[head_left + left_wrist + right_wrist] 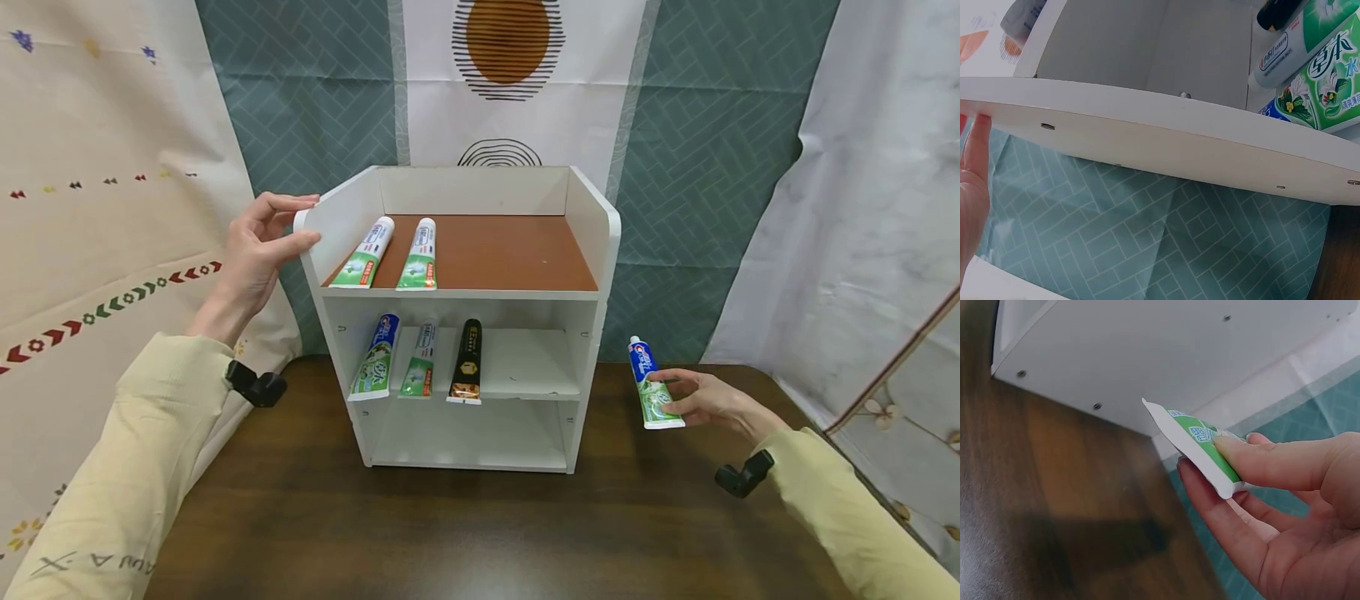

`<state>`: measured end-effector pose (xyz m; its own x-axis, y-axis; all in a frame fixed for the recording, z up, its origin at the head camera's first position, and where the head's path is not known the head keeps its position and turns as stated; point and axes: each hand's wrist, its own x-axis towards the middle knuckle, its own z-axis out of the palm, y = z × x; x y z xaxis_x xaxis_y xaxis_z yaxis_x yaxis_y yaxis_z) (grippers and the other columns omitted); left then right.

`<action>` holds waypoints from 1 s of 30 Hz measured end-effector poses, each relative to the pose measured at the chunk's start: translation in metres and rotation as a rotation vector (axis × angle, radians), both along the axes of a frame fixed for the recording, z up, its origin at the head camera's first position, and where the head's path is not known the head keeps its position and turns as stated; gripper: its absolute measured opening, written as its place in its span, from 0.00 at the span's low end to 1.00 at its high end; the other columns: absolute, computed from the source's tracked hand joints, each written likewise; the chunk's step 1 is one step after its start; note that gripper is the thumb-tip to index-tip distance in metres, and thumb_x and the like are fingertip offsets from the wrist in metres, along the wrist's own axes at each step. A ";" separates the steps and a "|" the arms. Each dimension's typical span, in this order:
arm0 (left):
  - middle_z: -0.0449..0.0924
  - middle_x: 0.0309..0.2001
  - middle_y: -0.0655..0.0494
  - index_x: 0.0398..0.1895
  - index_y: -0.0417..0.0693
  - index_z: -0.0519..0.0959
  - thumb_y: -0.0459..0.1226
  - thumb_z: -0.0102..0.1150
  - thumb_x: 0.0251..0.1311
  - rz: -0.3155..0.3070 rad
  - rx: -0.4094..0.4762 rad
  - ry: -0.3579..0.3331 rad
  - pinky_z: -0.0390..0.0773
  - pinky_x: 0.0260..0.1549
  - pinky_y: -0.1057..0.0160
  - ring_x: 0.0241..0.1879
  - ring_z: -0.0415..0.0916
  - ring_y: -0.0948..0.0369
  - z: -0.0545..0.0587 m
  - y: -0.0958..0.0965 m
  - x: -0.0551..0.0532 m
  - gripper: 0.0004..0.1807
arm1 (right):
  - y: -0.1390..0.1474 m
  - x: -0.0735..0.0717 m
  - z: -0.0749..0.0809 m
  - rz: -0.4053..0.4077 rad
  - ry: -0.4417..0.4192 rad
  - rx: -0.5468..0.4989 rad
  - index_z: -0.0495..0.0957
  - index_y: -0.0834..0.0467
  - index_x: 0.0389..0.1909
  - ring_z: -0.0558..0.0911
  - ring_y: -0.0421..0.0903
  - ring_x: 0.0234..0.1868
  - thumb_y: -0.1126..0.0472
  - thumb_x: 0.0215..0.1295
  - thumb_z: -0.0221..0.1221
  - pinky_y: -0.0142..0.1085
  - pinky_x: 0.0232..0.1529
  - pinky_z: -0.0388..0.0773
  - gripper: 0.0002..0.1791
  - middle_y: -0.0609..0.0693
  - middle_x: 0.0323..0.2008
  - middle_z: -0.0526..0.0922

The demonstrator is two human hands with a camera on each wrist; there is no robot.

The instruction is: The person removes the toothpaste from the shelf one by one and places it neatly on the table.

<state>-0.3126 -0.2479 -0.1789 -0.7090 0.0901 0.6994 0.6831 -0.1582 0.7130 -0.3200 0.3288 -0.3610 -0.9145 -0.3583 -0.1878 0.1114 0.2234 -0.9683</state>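
My right hand (708,404) pinches a blue and green toothpaste tube (648,383) between thumb and fingers, to the right of a white shelf unit (468,294). In the right wrist view the tube's flat white end (1188,450) points toward the camera. With thumb and fingers, my left hand (258,250) grips the upper left side panel of the unit. On the brown top shelf (502,250) lie two white and green tubes (417,254). Lined up on the middle shelf are a blue and green tube (377,358), a smaller green tube (420,358) and a black tube (467,358).
The unit stands on a dark brown wooden table (480,533). Its bottom compartment (468,437) is open at the front. Patterned cloths hang behind and on both sides, among them a teal cloth (712,167). Black wrist cameras (255,385) sit on both sleeves.
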 end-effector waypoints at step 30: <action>0.67 0.55 0.43 0.44 0.37 0.75 0.20 0.58 0.49 0.009 0.031 -0.006 0.74 0.40 0.65 0.53 0.64 0.51 -0.001 0.002 -0.002 0.17 | -0.014 0.005 -0.052 -0.011 -0.037 0.117 0.61 0.68 0.59 0.75 0.53 0.36 0.73 0.52 0.61 0.45 0.36 0.76 0.32 0.65 0.49 0.65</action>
<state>-0.3148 -0.2462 -0.1802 -0.7139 0.0624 0.6975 0.6803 -0.1742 0.7119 -0.3152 0.3149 -0.4133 -0.9098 -0.3223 -0.2617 0.1496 0.3336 -0.9308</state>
